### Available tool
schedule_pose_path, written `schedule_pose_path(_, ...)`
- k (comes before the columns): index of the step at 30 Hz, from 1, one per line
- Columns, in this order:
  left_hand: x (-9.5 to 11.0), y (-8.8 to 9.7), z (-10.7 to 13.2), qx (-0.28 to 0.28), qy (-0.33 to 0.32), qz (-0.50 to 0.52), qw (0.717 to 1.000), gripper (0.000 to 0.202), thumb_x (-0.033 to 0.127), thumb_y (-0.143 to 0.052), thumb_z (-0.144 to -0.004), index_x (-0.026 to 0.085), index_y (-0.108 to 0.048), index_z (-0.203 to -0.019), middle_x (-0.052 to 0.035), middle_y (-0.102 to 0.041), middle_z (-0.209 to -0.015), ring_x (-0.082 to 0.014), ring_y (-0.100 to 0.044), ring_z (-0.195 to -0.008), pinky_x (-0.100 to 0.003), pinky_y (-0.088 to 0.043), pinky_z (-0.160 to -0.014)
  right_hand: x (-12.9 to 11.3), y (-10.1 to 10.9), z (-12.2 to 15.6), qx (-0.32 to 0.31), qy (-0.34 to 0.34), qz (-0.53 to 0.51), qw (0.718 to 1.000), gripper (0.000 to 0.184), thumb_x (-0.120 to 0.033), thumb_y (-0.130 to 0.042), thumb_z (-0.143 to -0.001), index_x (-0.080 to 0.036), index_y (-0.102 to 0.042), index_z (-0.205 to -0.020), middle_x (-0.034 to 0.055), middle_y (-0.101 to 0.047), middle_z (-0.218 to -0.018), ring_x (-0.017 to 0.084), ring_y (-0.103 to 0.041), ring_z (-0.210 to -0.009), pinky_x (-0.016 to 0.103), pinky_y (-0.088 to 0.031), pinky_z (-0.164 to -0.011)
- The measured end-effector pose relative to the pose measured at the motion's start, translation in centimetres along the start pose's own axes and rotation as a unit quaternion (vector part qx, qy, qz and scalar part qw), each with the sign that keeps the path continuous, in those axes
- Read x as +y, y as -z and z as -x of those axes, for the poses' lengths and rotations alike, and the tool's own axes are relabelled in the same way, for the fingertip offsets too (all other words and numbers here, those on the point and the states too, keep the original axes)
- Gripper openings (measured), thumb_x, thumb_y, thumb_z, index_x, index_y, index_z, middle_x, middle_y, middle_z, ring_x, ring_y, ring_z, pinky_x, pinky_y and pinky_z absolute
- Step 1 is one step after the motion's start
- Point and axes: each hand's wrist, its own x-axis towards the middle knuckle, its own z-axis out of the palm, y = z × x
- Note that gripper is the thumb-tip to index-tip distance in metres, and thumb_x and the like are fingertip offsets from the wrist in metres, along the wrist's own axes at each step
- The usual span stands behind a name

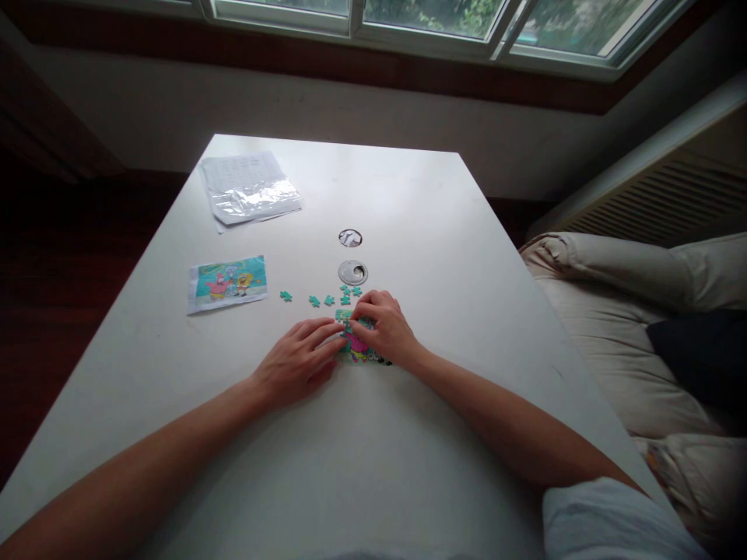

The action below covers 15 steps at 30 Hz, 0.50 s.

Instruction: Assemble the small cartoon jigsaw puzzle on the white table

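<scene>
White table [408, 194] fills frame. Left hand [297, 362] flat, fingers together; right hand [385, 327] curled, pinch unclear. Picture [227, 284] mid-left. Puzzle [354, 348] centre, under both hands' fingertips, partly joined; loose pieces [330, 300] just above, unplaced.

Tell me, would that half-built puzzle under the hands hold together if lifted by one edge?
Probably not: the puzzle looks thin, built of small pieces like the loose pieces beside it, so it would likely sag and split. Pushed across the smooth table, it should slide easily.
</scene>
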Motion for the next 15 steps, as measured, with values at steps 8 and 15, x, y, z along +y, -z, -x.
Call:
schedule_pose_path(8, 0.11, -0.08, -0.45, -0.014, 0.014, -0.01, 1.0, 0.049, 0.022, -0.051, -0.096, 0.019, -0.049, -0.145, -0.0122, -0.045, -0.154, -0.0326, -0.035, -0.146, -0.056, -0.033, -0.12, -0.45, 0.0, 0.1, 0.003, 0.008, 0.022, 1.0, 0.008, -0.019, -0.069, -0.084, -0.023, -0.065, -0.078, 0.0055, -0.061, -0.097, 0.024, -0.051, -0.097, 0.041, -0.041, -0.093)
schedule_pose_path(15, -0.11, -0.07, -0.4, -0.021, 0.018, -0.004, 1.0, 0.048, 0.022, -0.048, -0.098, 0.019, -0.047, -0.146, -0.0102, -0.05, -0.151, -0.0307, -0.039, -0.143, -0.054, -0.033, -0.12, -0.01, 0.42, -0.13, 0.006, -0.009, -0.005, 1.0, 0.008, -0.016, -0.066, -0.083, -0.023, -0.063, -0.083, 0.0042, -0.061, -0.092, 0.023, -0.052, -0.093, 0.039, -0.042, -0.089)
